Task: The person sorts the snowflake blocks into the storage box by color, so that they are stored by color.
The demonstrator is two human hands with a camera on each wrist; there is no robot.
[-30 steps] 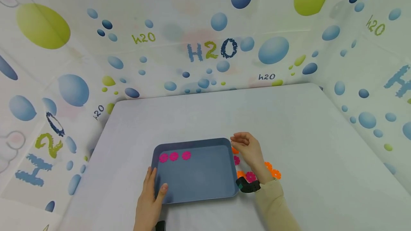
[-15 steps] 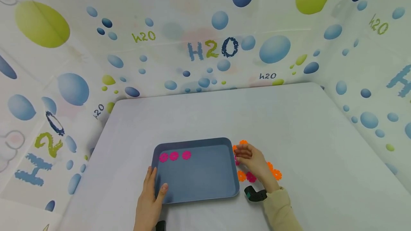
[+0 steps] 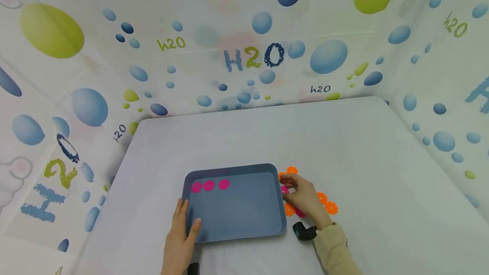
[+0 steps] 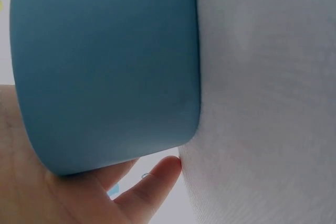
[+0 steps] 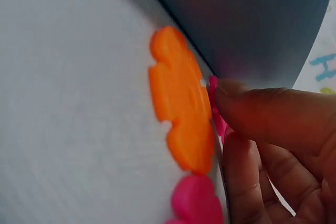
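My left hand (image 3: 179,237) lies along the left side of the blue-grey tray (image 3: 237,238), thumb over the near rim and fingers against the outer wall. The left wrist view shows the tray's corner (image 4: 115,77) against the palm. Beside the tray's right side, my right hand (image 3: 303,196) has its thumb and index fingertips at opposite edges of a pink flower-shaped plastic piece (image 5: 217,108), which sits low by the tray wall. An orange flower piece (image 5: 181,98) lies just nearer the right wrist camera. Inside the tray, three pink flower pieces (image 3: 209,185) form a row along the far edge.
More orange flower pieces lie right of the tray: one beyond the right hand (image 3: 292,170), one under it (image 3: 289,209), and a pair near the right wrist (image 3: 331,207). A white cloth covers the table (image 3: 344,139); a patterned curtain (image 3: 191,24) surrounds it.
My right hand has come back toward me from the tray's far right corner, down to the pink piece by the tray's right side. The left hand and tray stay put.
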